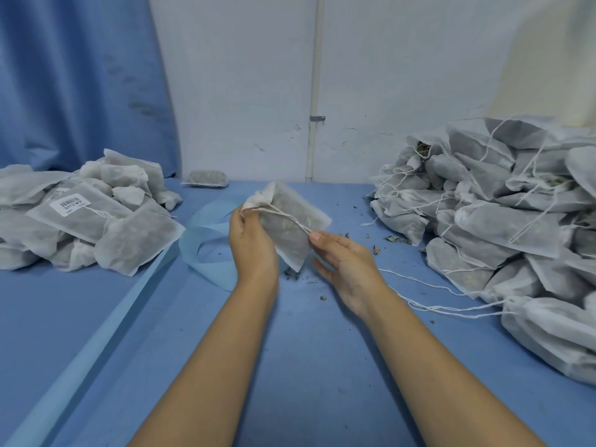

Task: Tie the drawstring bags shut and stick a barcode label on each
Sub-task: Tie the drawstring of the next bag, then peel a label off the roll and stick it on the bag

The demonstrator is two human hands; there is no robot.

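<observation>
Blue cloth covers the work table, backed by a white wall and a blue curtain.

Left hand: grips the bunched neck of a white translucent non-woven drawstring bag, which is filled with dark dried matter and held above the table at centre. Whether the neck is knotted cannot be determined.

Right hand: at 4 o'clock of the bag, it pinches the ends of the thin white drawstring at the fingertips, the other fingers extended. The string runs taut from the neck across the bag's face to that pinch.

Surroundings:
- A pale blue tape strip lies looped on the cloth just beside the left hand, at 9 o'clock.
- Dried flakes are scattered at 2 o'clock of the right hand.
- The left pile of filled bags sits further out at 9 o'clock. One upper bag bears a white barcode label.
- The right pile of filled bags, at 3 o'clock, is larger. Its loose strings trail over the cloth toward the right forearm.
- A single flat pouch lies at 12 o'clock against the wall, near a vertical white pipe.
</observation>
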